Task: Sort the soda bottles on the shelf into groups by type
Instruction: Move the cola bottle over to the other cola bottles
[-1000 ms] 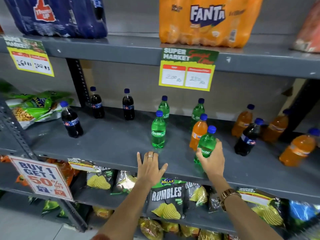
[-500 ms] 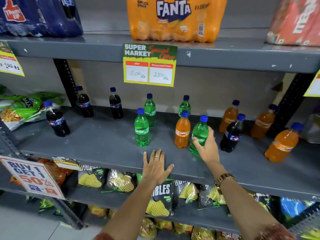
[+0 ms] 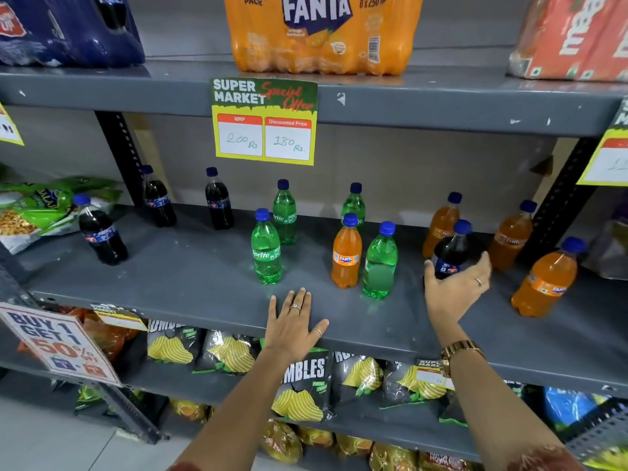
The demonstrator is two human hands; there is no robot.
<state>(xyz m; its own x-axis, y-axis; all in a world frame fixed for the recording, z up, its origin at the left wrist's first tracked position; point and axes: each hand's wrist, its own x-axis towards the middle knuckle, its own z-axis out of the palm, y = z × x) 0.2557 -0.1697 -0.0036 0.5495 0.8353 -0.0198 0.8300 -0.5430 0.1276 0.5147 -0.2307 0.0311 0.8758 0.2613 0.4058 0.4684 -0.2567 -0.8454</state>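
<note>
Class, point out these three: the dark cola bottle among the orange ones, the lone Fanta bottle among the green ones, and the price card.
dark cola bottle (image 3: 449,253): head view, upper body.
lone Fanta bottle (image 3: 346,258): head view, label.
price card (image 3: 264,121): head view, centre.

Fanta pack (image 3: 323,32); Sprite bottle (image 3: 266,249); price card (image 3: 264,122): MRP 200, discounted 180.

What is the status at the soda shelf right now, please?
Left hand flat on shelf edge, empty. Right hand open, closing on dark cola bottle among orange Fantas. One orange Fanta sits among the Sprites.
</note>
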